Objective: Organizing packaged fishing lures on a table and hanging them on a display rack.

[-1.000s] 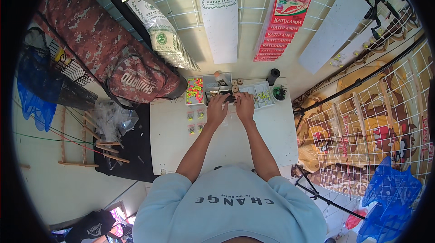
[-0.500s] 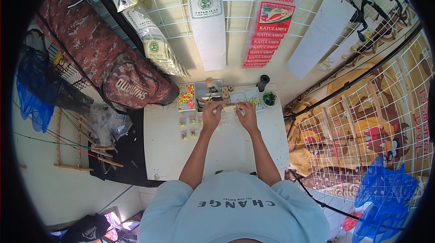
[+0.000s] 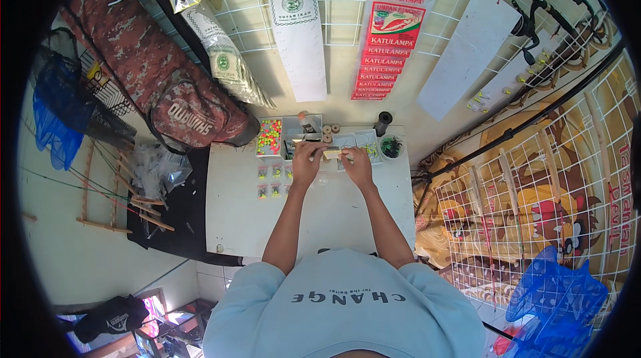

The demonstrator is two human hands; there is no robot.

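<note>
Over the far part of the white table (image 3: 300,224), my two hands meet at a small yellow block (image 3: 332,154), too small to tell its kind. My left hand (image 3: 306,163) pinches its left end between closed fingers. At its right end the fingertips of my right hand (image 3: 358,165) are closed on it too. Small clear packets (image 3: 276,172) with dark and yellow-green contents lie in rows left of my left hand. Behind my right hand is a white divided tray (image 3: 366,139) holding small yellow-green pieces.
A box of bright beads (image 3: 270,136) stands at the back left, beside a white bin (image 3: 312,119) with a bottle. Thread spools (image 3: 327,130), a black cylinder (image 3: 384,122) and a small potted plant (image 3: 390,147) line the back. A camouflage bag (image 3: 180,104) leans at the left.
My right hand has come closer to my left, and the yellow block now shows plainly between them. The whole view has shifted slightly.
</note>
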